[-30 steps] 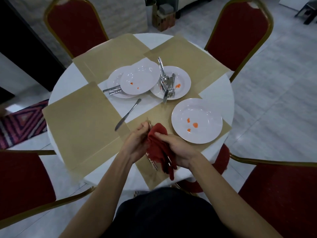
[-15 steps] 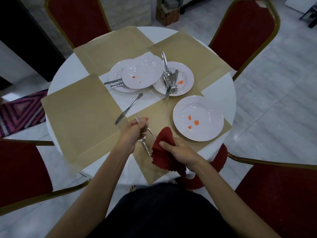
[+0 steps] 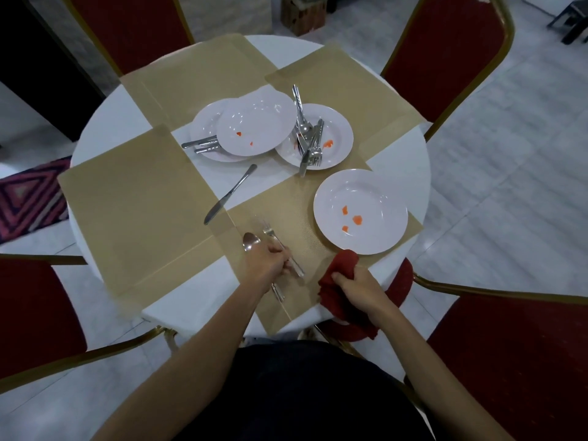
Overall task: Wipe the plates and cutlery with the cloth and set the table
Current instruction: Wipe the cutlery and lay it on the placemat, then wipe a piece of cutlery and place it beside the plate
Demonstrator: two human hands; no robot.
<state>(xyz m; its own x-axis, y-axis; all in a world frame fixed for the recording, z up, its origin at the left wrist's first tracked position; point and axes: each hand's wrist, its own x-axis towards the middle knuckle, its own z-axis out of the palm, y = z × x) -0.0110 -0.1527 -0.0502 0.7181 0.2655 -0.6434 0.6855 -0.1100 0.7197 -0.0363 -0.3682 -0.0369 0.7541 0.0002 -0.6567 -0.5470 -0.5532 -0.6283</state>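
Grey tiled floor surrounds a round white-clothed table (image 3: 397, 163) ringed by red padded chairs with gold frames (image 3: 445, 52) and covered with tan woven placemats. The nearest placemat (image 3: 283, 205) carries a white round plate dotted with orange scraps (image 3: 375, 192). Farther in, two overlapped white plates (image 3: 257, 122) and a third white plate (image 3: 342, 135) piled with a heap of steel cutlery (image 3: 307, 138) also show orange smears, so none looks wiped yet. A loose steel table knife (image 3: 230, 194) lies between the mats.

A second ago both hands were bunched together, rubbing cutlery inside the cloth. Now they have parted. The right hand (image 3: 356, 286) has drawn back to the table edge, fingers clenched on the crumpled dark red cloth (image 3: 342, 267), just beside the near plate. The left hand (image 3: 270, 264) has gone down to the near placemat, its fingers curled over the handles of a steel spoon (image 3: 251, 241) and a steel fork (image 3: 269, 232), which point away, left of that plate. Whether they already rest on the mat I cannot tell.

That reads as wiping finished for this pair and laying begun. The plates, the knife and the heap remain.
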